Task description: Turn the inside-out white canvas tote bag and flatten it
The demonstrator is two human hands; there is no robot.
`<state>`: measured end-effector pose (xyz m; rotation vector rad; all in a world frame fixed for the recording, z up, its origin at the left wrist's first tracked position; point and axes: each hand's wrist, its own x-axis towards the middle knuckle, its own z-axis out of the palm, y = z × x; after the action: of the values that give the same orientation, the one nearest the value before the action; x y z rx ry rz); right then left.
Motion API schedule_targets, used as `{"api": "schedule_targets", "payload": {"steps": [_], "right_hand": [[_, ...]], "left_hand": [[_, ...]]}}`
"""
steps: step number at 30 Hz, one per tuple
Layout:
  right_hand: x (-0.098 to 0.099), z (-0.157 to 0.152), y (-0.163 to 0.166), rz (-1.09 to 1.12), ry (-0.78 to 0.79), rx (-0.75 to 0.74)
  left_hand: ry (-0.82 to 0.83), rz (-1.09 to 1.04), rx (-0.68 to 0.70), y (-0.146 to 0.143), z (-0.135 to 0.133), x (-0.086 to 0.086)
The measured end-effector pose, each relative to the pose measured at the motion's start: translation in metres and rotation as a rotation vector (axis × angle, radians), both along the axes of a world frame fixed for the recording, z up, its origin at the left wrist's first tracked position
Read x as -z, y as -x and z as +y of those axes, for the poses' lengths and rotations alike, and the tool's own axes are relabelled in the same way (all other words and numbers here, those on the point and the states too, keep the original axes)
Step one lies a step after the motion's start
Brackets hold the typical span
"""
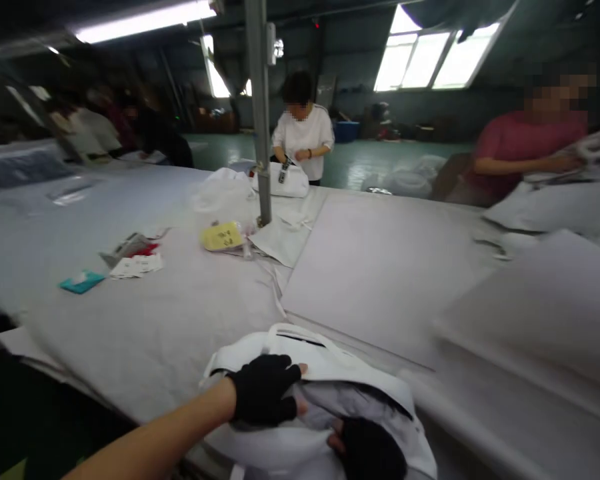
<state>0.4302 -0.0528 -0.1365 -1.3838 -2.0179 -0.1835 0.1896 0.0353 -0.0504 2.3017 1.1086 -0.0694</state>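
A white bag (pixel 380 380) with a handle on its far side lies at the table's near edge, its mouth gaping and a grey lining showing. My left hand (pixel 267 390), in a black fingerless glove, reaches over the left part of the mouth. Its fingertips are apart, near the far rim and the lining. At the near rim, my right hand (pixel 373 450), gloved the same way, has its fingers closed on the bag's edge. The lower part of that hand runs out of view, and blur softens the fingers.
A metal post (pixel 260 120) rises from the table (pixel 205 313). Left lie a yellow labelled packet (pixel 222 236), white tags (pixel 136 266) and a teal packet (pixel 82 282). Large white sheets (pixel 540 307) lie right. Across the table, one person handles a white bag (pixel 293 180); another stands right.
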Motion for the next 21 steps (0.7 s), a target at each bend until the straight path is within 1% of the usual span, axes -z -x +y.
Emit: {"api": "schedule_targets", "payload": {"steps": [3, 5, 7, 9, 11, 13, 15, 16, 17, 18, 21], "right_hand": [[-0.031, -0.016, -0.022, -0.127, -0.014, -0.066], [-0.048, -0.023, -0.035, -0.140, -0.023, -0.060], [-0.055, -0.027, -0.048, -0.147, 0.022, -0.014], [-0.047, -0.027, -0.056, -0.136, 0.162, 0.023], [-0.026, -0.023, -0.054, -0.179, 0.344, 0.042], [0.000, -0.017, -0.044, -0.261, 0.475, 0.075], [0.018, -0.013, -0.035, -0.314, 0.502, 0.120], [0.020, -0.014, -0.033, -0.319, 0.502, 0.135], [0.017, -0.016, -0.033, -0.293, 0.497, 0.136], [0.008, -0.020, -0.034, -0.231, 0.473, 0.124], [-0.034, -0.041, -0.041, 0.090, 0.311, 0.027]], "left_hand": [[-0.417, 0.104, -0.059, 0.001, -0.038, 0.028], [-0.584, 0.097, -0.093, 0.003, -0.053, 0.040], [-0.684, 0.046, -0.101, 0.004, -0.056, 0.047], [-0.752, 0.006, -0.098, 0.002, -0.052, 0.052], [-0.794, -0.012, -0.084, 0.000, -0.047, 0.058], [-0.826, -0.027, -0.080, -0.002, -0.047, 0.067], [-0.855, -0.043, -0.091, -0.002, -0.050, 0.076], [-0.867, -0.049, -0.098, -0.001, -0.052, 0.079], [-0.876, -0.054, -0.104, 0.001, -0.055, 0.082], [-0.879, -0.057, -0.106, 0.004, -0.057, 0.084], [-0.883, -0.073, -0.088, 0.011, -0.065, 0.084]]}}
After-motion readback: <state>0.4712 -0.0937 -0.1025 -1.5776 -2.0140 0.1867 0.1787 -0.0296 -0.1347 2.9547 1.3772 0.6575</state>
